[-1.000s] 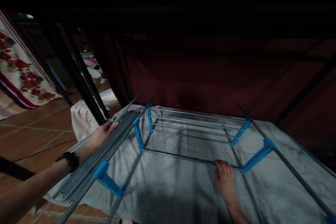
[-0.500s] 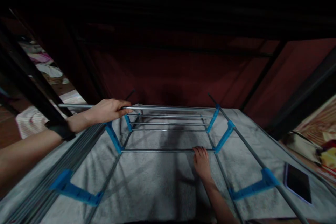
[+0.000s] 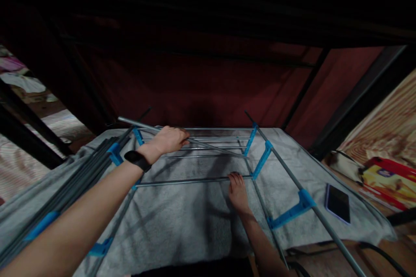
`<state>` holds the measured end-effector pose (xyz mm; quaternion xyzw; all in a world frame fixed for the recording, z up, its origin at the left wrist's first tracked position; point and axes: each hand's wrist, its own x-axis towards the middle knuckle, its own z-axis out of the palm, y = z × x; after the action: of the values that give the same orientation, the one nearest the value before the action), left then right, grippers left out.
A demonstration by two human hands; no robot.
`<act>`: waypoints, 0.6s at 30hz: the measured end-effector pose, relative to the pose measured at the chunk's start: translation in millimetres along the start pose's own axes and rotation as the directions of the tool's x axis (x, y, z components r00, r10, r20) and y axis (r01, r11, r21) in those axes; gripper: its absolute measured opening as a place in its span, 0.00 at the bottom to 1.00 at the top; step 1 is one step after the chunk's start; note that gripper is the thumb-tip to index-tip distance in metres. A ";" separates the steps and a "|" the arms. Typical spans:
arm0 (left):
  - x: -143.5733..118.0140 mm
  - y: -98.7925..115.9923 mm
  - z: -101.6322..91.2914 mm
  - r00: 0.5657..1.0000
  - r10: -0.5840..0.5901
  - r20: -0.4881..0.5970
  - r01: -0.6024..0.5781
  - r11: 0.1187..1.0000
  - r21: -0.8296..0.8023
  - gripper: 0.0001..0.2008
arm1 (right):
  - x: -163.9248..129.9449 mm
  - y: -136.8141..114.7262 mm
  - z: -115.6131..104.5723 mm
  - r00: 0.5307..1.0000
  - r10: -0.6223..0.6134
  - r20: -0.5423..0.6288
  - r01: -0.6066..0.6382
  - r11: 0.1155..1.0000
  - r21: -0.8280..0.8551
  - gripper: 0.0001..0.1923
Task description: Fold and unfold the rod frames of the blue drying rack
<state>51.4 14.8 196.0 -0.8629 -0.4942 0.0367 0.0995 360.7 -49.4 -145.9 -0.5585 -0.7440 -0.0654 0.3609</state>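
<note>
My left hand (image 3: 170, 139), with a dark band on the wrist, is closed around a loose grey metal tube (image 3: 214, 148). The tube slants over the rack, its left end higher than its right. Below it lies a rack frame of grey tubes joined by blue plastic connectors (image 3: 262, 160). My right hand (image 3: 238, 190) rests with its fingers curled over the frame's nearer crossbar (image 3: 185, 181), close to the right-hand connector. Several thin crossbars span the far end of the frame. My left forearm partly hides the left-side connectors.
A bundle of grey tubes (image 3: 82, 177) lies on the grey cloth (image 3: 195, 225) at the left. On the right are a phone (image 3: 338, 203) and a red and yellow package (image 3: 388, 181). A dark red panel (image 3: 195, 91) stands behind, with dark posts at both sides.
My left hand has moved right with the tube, which has gone from nearly level to slanting down to the right. My right hand stays on the crossbar. The view has shifted somewhat.
</note>
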 end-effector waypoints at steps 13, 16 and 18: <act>-96.1 48.2 146.9 0.970 -0.211 -0.120 0.171 0.944 -0.283 0.18 | -2.8 -5.3 -18.6 0.951 0.306 -0.040 -0.258 0.862 0.437 0.25; -114.1 54.7 182.5 0.966 -0.208 -0.154 0.146 0.929 -0.339 0.17 | -14.3 -3.5 -23.3 0.849 0.527 0.019 -0.413 0.642 0.646 0.22; -125.2 56.2 198.6 0.965 -0.209 -0.156 0.141 0.922 -0.361 0.15 | -23.6 -1.5 -26.6 0.758 0.635 0.150 -0.497 0.412 0.764 0.22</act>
<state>3.1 -93.6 -14.2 -0.8184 -0.5565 -0.1432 -0.0045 374.5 -81.8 -140.4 -0.5607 -0.4314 0.3370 0.6213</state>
